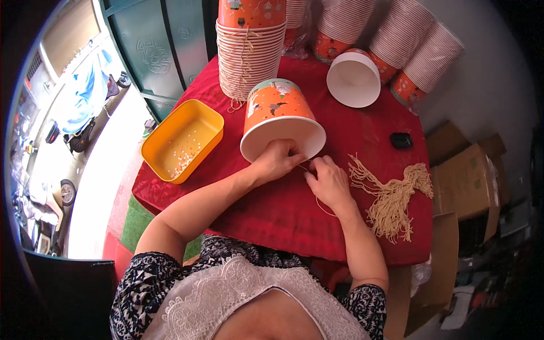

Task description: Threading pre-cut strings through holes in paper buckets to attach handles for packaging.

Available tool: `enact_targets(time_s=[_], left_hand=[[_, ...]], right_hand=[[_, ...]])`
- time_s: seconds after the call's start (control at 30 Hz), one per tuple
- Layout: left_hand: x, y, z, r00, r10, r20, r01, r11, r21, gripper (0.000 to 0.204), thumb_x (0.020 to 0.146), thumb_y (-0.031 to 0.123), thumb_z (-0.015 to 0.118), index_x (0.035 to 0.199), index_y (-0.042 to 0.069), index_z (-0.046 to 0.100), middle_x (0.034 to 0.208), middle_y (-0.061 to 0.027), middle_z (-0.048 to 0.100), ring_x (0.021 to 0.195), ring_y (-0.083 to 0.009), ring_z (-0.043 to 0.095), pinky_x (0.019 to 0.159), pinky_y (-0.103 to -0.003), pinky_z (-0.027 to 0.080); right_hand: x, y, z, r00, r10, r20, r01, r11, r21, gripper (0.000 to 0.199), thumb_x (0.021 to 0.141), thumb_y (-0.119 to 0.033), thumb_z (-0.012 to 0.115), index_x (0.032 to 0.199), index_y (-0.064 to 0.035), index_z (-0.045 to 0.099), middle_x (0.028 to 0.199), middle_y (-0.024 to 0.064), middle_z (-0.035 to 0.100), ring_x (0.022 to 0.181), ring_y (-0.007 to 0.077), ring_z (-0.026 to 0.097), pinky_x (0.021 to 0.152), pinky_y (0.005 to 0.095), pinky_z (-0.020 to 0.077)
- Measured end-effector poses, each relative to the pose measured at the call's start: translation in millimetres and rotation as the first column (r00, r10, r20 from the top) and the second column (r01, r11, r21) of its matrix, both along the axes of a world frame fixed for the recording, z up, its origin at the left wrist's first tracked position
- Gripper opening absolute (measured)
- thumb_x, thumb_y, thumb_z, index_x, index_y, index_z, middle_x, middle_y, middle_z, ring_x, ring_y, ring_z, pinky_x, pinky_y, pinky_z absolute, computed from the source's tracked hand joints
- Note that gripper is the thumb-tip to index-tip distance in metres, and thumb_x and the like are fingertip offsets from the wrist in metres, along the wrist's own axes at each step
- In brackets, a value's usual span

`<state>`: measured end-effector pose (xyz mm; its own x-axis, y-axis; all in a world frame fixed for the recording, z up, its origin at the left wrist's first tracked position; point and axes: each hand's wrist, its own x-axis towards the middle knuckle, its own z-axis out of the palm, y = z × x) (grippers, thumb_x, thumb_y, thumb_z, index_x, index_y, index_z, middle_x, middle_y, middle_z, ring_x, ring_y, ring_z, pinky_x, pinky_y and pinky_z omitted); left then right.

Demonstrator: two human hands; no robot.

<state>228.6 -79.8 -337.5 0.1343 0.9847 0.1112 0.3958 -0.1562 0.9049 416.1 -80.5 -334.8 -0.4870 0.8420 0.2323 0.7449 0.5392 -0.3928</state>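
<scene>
Orange paper bucket (281,116) between both hands.

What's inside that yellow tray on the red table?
The yellow tray holds a scatter of small pale beads across its floor, and nothing else shows. None of it is covered; the beads are too small to tell more.

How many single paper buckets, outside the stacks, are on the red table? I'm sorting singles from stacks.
2: an orange bucket lying on its side at the left hand, and a white-inside bucket behind it. Others may be hidden.
</scene>
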Motion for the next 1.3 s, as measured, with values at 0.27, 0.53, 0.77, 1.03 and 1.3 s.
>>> enact_targets(time_s=[0.27,0.53,0.77,1.03,1.3], left_hand=[[-6.6,6.8,-26.3,0.992,-0.125,-0.007,0.124,0.971,0.205,0.015,0.079,0.009,0.064,0.088,-0.004,0.066,0.083,-0.0184,0.068,0.075,-0.0277,0.067,0.069,-0.037,0.052],[-5.8,4.2,-15.0,0.977,-0.169,-0.127,0.191,0.963,0.19,0.014,0.079,0.007,0.063,0.089,-0.004,0.065,0.084,-0.0183,0.068,0.078,-0.0288,0.067,0.071,-0.038,0.053],[-7.0,-1.5,4.1,0.985,-0.082,0.154,0.108,0.98,-0.167,0.014,0.086,0.011,0.058,0.089,-0.002,0.061,0.071,-0.0103,0.062,0.06,-0.0183,0.06,0.052,-0.032,0.049],[-8.6,0.3,2.9,0.973,-0.085,0.212,0.122,0.979,-0.165,0.013,0.086,0.01,0.056,0.087,-0.003,0.059,0.066,-0.0072,0.057,0.053,-0.0139,0.056,0.045,-0.028,0.045],[-8.9,1.6,0.6,0.968,-0.079,0.239,0.126,0.974,-0.188,0.018,0.091,0.017,0.059,0.094,-0.001,0.058,0.067,-0.005,0.057,0.052,-0.0124,0.053,0.046,-0.026,0.043]], right_hand=[[-6.0,3.1,-9.9,0.966,0.11,-0.232,-0.107,0.994,0.028,0.011,0.086,-0.009,0.062,0.088,0.0019,0.06,0.088,0.0201,0.064,0.075,0.0376,0.065,0.066,0.0451,0.052],[-14.0,-1.3,-2.0,0.862,-0.036,-0.505,-0.058,0.984,-0.169,0.008,0.089,-0.005,0.061,0.087,0.0028,0.061,0.058,0.006,0.053,0.054,0.0074,0.046,0.05,0.0296,0.0395],[5.8,-2.4,12.2,0.988,-0.134,-0.07,0.124,0.983,-0.133,0.018,0.089,-0.016,0.059,0.094,0.0009,0.065,0.079,0.022,0.067,0.078,0.037,0.068,0.069,0.0471,0.0524],[-15.5,-19.5,15.5,0.948,-0.087,-0.305,0.122,0.987,0.099,0.017,0.083,-0.008,0.066,0.09,0.0007,0.054,0.081,0.0188,0.065,0.073,0.0383,0.065,0.064,0.0437,0.0522],[-33.6,-10.0,-21.4,0.877,-0.033,-0.479,0.041,0.999,0.005,0.021,0.085,-0.004,0.063,0.103,0.0008,0.053,0.077,0.0206,0.066,0.073,0.0371,0.067,0.063,0.0434,0.0521]])
